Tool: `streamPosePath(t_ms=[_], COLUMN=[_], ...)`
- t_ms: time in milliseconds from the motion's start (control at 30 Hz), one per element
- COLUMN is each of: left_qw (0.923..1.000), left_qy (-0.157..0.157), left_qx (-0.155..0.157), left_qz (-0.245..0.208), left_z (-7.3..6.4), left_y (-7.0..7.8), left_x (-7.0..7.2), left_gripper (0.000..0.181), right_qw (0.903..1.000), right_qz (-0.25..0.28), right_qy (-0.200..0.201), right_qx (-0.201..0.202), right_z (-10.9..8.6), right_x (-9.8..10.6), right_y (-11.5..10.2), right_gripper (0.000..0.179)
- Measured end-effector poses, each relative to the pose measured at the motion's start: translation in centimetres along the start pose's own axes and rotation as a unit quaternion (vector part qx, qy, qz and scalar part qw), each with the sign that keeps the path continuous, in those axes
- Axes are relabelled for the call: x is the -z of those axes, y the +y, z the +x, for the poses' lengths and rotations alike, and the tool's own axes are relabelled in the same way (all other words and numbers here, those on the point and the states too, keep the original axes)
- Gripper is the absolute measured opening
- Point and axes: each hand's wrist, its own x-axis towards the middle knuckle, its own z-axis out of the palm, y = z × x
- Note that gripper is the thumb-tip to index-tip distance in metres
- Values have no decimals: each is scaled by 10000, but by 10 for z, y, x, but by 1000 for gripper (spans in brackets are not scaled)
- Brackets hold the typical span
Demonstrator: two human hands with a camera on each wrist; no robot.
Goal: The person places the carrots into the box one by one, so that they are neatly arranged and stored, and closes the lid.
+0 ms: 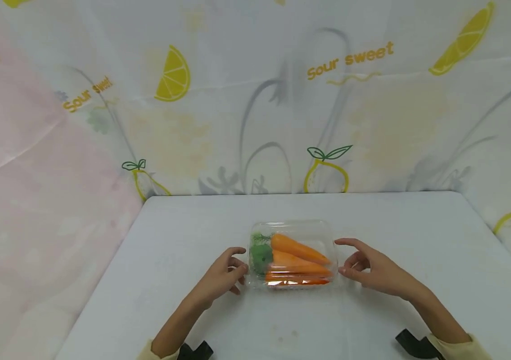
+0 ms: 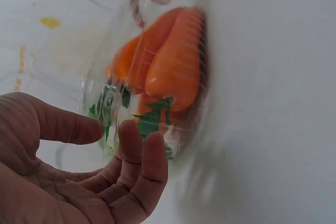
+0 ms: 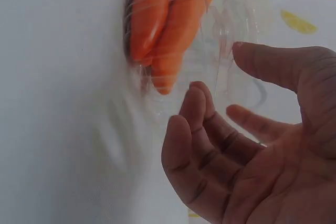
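Observation:
A clear plastic clamshell box (image 1: 300,225) lies on the white table, its lid over several orange carrots (image 1: 299,248) and a dark green leafy piece (image 1: 261,257) at the left end. Beside that end is my left hand (image 1: 222,275), thumb and forefinger spread and fingertips right at the edge. In the left wrist view, its fingers bend loosely in front of the green leaves (image 2: 152,119). Across from it, my right hand (image 1: 374,270) stands at the box's right end with thumb and forefinger apart. The right wrist view has those fingertips (image 3: 177,129) close to the plastic, loosely bent.
The white table (image 1: 183,225) reaches back to a hanging cloth (image 1: 237,125) printed with lemons and lettering. A pink stretch of cloth (image 1: 34,225) runs along the left side. Black straps (image 1: 417,345) sit near both cream sleeves (image 1: 462,347).

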Motion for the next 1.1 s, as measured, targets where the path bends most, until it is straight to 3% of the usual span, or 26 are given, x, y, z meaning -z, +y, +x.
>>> streamPosePath(t_ms=[133,300,633,833,1100], left_qw=[9989,9981,9960,9946,9964], left_qy=[-294,-345,-288,-364,-188], left_qx=[246,280,272,288,261], left_qz=[-269,-424,-799,-932,-782], left_z=[-9,-10,-6,-5,-7], left_y=[5,5,3,1,1], left_x=[-2,-5,-4,-3,-5], left_gripper=[56,60,64,67,63], right_qw=[9964,9899,9865,9860,9869], right_qz=[581,1195,1545,1636,1606], right_qy=[-550,-691,-513,-323,-67], right_qx=[-277,-333,166,83,-131], right_z=[-4,-7,-6,-8,-11], right_x=[-2,-8,-16,-21,-25], right_y=[-4,-7,-9,-8,-5], right_gripper=[71,75,77,78,77])
